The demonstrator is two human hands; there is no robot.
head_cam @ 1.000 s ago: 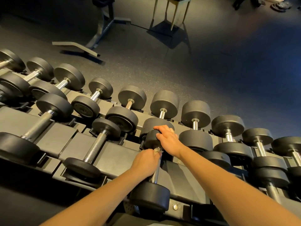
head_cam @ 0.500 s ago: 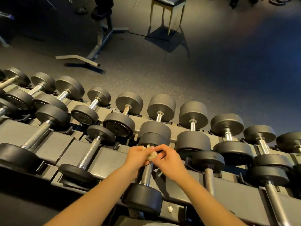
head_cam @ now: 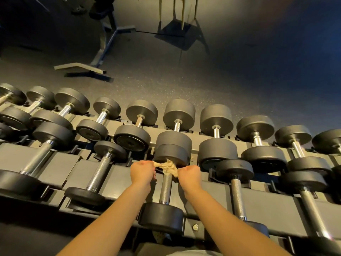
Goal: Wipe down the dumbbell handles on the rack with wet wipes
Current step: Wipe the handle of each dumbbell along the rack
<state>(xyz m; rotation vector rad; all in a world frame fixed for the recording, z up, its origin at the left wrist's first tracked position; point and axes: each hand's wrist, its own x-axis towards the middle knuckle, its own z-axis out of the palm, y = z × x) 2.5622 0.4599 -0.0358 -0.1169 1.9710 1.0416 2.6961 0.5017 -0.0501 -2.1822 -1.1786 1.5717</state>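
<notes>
A crumpled pale wet wipe is stretched between my two hands above the far end of a chrome dumbbell handle. My left hand grips the wipe's left end in a fist. My right hand grips its right end. That dumbbell lies on the near row of the rack, with its near black head by the front rail and its far head just beyond the wipe.
More black dumbbells fill both rows of the rack, such as a near-row neighbour on the left and another on the right. Behind the rack lie dark speckled floor, a bench frame and wooden stool legs.
My right hand left the dumbbell's far head and took the wipe's other end. Both hands then pulled apart, stretching the wipe over the handle. The camera tilted down.
</notes>
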